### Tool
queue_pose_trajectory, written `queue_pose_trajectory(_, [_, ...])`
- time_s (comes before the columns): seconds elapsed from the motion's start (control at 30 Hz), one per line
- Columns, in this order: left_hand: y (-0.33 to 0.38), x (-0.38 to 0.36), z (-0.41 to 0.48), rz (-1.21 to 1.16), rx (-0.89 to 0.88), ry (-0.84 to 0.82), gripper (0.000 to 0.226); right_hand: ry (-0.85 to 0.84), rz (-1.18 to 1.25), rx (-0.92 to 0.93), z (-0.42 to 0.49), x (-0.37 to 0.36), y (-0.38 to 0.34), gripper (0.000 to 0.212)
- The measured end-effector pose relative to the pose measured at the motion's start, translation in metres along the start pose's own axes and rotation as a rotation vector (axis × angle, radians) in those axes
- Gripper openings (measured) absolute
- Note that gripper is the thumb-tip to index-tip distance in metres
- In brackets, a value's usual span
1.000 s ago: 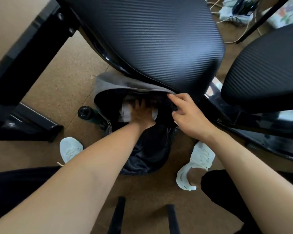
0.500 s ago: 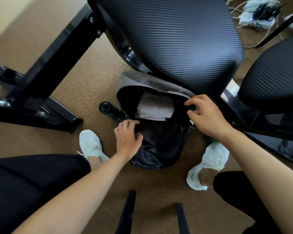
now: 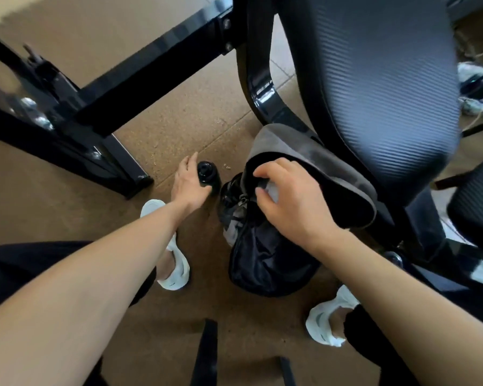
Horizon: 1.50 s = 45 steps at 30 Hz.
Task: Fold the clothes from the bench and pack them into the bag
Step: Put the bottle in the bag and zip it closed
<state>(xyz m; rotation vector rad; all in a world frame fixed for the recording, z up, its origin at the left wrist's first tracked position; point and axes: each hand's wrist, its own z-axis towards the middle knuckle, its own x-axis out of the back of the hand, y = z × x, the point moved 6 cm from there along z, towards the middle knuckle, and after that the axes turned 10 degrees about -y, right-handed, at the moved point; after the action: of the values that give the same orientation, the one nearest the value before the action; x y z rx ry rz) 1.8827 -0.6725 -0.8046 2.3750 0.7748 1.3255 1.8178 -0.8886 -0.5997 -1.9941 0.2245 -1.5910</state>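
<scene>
one bag; one bottle; two hands: left hand at 9 o'clock, right hand at 3; two worn white shoes, 7 and 5 o'clock; two bench pads.

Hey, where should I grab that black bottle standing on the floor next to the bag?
Wrap the body just below the cap of the black bottle, coming from its left, where the left hand is. It stands upright, and the bag crowds its right side.

The bottle stands left of the bag, under the bench.
</scene>
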Motion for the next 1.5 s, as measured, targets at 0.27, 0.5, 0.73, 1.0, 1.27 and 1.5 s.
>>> queue_pose_trajectory(0.27, [-0.017, -0.024, 0.044, 0.22, -0.064, -0.191, 0.09, -0.439, -0.474, -0.084, 0.036, -0.112, 0.023, 0.075])
queue_pose_trajectory(0.5, [-0.04, -0.046, 0.04, 0.086, -0.09, -0.153, 0.076, -0.508, -0.535, -0.356, 0.033, -0.124, 0.076, 0.07])
queue_pose_trajectory(0.73, [-0.048, 0.009, 0.041, -0.491, 0.125, 0.135, 0.076, -0.471, -0.174, -0.402, 0.047, -0.127, 0.08, 0.043])
queue_pose_trajectory(1.0, [0.013, 0.04, 0.025, -1.037, -0.034, -0.125, 0.04, -0.365, 0.436, -0.48, 0.054, -0.127, 0.078, 0.082])
queue_pose_trajectory(1.27, [0.049, -0.004, -0.007, -0.981, -0.039, -0.569, 0.037, -0.317, 0.547, -0.469, 0.052, -0.127, 0.082, 0.086])
queue_pose_trajectory(1.5, [0.02, -0.01, 0.01, -0.421, -0.045, -0.593, 0.057, -0.427, 0.095, -0.336, 0.044, -0.128, 0.099, 0.069])
